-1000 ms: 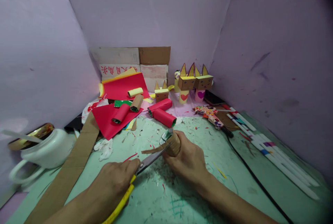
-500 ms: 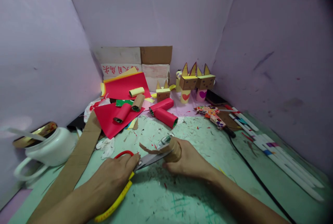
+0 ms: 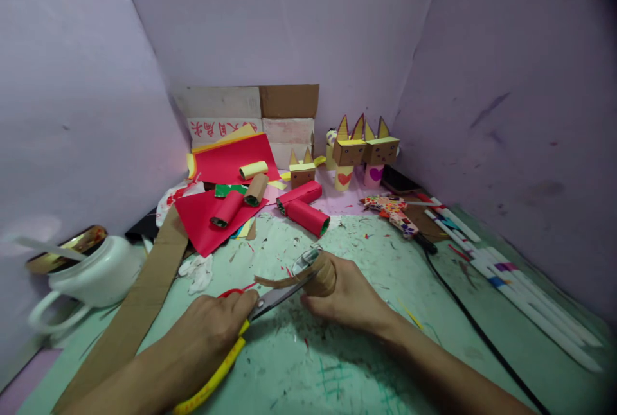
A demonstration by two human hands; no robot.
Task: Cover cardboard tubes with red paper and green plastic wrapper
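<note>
My left hand (image 3: 216, 322) grips a pair of scissors (image 3: 267, 302) with red and yellow handles. Their blades reach to the right and meet the edge of a brown cardboard tube (image 3: 322, 279). That tube is held in my right hand (image 3: 344, 293), fingers wrapped round it. From the tube's rim a thin curled strip of cardboard (image 3: 274, 282) sticks out to the left, above the blades. The tube's open end looks silvery or pale inside; the detail there is hard to make out.
Red paper rolls (image 3: 308, 216) and red sheets (image 3: 236, 158) lie further back. Cardboard cat figures (image 3: 349, 153) stand at the rear. On the right are a patterned glue gun (image 3: 393, 212) with a black cord and several markers (image 3: 525, 302). A white teapot (image 3: 96, 273) and cardboard strip (image 3: 144, 293) sit left.
The scissor blades have closed further together at the tube's edge. The cut strip has shifted slightly, and both hands stay nearly in place.
</note>
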